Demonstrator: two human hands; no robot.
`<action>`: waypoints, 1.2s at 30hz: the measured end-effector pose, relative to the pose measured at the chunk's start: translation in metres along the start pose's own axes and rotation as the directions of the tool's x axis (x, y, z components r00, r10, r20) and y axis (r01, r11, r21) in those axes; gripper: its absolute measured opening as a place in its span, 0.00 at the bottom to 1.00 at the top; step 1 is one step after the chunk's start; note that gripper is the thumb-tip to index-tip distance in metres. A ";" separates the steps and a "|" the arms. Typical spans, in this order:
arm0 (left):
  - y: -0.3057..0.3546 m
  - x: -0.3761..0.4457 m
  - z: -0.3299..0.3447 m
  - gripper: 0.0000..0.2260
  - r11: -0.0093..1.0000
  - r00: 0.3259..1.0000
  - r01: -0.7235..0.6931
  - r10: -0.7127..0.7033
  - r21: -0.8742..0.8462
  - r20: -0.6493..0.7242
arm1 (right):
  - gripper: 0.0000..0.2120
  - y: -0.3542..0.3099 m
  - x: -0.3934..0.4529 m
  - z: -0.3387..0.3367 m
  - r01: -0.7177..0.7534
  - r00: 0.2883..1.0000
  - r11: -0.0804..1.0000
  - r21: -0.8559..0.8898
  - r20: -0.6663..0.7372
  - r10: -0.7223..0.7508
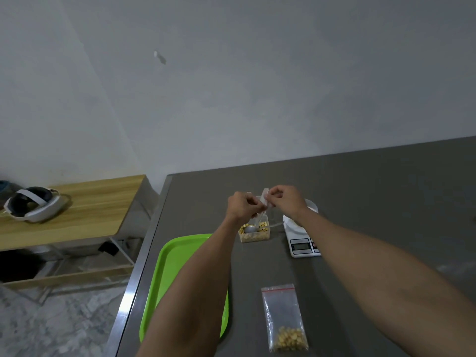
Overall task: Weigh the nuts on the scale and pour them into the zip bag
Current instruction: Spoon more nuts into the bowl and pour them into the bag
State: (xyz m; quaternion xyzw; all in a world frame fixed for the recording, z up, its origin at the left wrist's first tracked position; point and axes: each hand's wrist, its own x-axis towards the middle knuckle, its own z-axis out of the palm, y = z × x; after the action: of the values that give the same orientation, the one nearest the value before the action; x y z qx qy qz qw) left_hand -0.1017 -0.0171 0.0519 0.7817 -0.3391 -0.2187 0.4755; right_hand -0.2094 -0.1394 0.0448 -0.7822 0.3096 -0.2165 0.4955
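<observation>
Two hands: both are raised above the far part of the table [360, 181], close together, with a small clear zip bag [264, 199] pinched between them.
Left hand [243, 206]: its fingers are curled, and one edge of the small bag is pinched at its fingertips.
Right hand [284, 199]: its fingers are curled, and the other edge of the same bag is pinched by thumb and fingers.
Held bag: it is seen as a blurred, pale, upright strip between the two hands; whether its mouth is parted cannot be told.
Nuts [253, 231]: a heap of yellow pieces is kept in a clear plastic container [255, 237] on the table, just below the hands.
Spoon [251, 228]: a metal spoon is laid in the container, bowl among the nuts, handle pointing up toward the hands.
Scale [302, 240]: a white digital scale is placed to the right of the container, partly covered by the right forearm; a white bowl [311, 206] is seen on its platform behind the right wrist. The display cannot be read.
Filled bag [284, 318]: a second zip bag with a red strip at its top is laid flat on the near part of the table, with nuts gathered at its bottom end.
Tray [164, 279]: a green tray is set at the left edge of the table, crossed by the left forearm.
Side bench [90, 202]: a wooden bench is seen to the left, with a white headset [33, 206] resting on it.
</observation>
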 end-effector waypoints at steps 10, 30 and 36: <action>0.003 0.000 -0.003 0.07 1.000 1.000 -0.004 0.005 -0.025 0.024 | 0.03 0.001 0.001 -0.002 -0.055 0.998 0.997 0.052 0.039 0.053; -0.003 0.002 0.009 0.12 0.838 0.969 -0.240 0.238 0.489 0.068 | 0.03 -0.001 -0.007 -0.016 0.061 0.978 0.950 -0.306 0.207 0.004; -0.008 0.001 0.007 0.05 0.827 0.980 -0.198 0.166 0.526 0.108 | 0.02 0.005 -0.011 -0.006 0.051 0.984 0.959 -0.277 0.176 -0.001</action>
State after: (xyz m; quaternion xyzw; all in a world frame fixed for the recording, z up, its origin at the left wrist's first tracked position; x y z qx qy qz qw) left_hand -0.1028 -0.0196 0.0421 0.8405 -0.4729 -0.0917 0.2478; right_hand -0.2228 -0.1370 0.0423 -0.8644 0.2824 -0.1078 0.4019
